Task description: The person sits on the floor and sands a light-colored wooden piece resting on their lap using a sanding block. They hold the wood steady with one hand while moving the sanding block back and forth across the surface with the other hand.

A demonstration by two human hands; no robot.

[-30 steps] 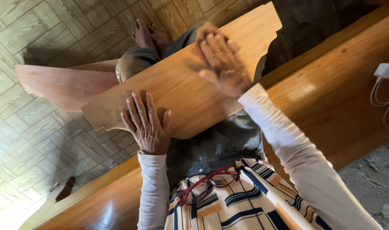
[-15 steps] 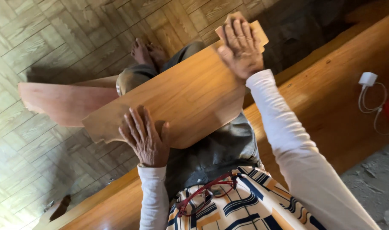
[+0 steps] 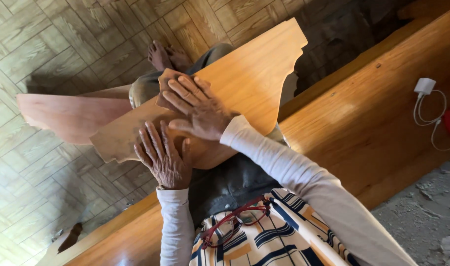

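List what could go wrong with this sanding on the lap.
The wooden board lies across the knees, steadied only by the left hand; it might tip or slide. The right hand presses a small sandpaper piece with bare fingers, which may get scraped. The red glasses hanging from the shirt could snag.

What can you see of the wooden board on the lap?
The board is a flat, smooth, orange-brown wooden panel with a scalloped cutout at each end. It lies slanted across the person's lap. The right hand presses a brown sanding pad flat onto its face, and the left hand rests on its near edge.
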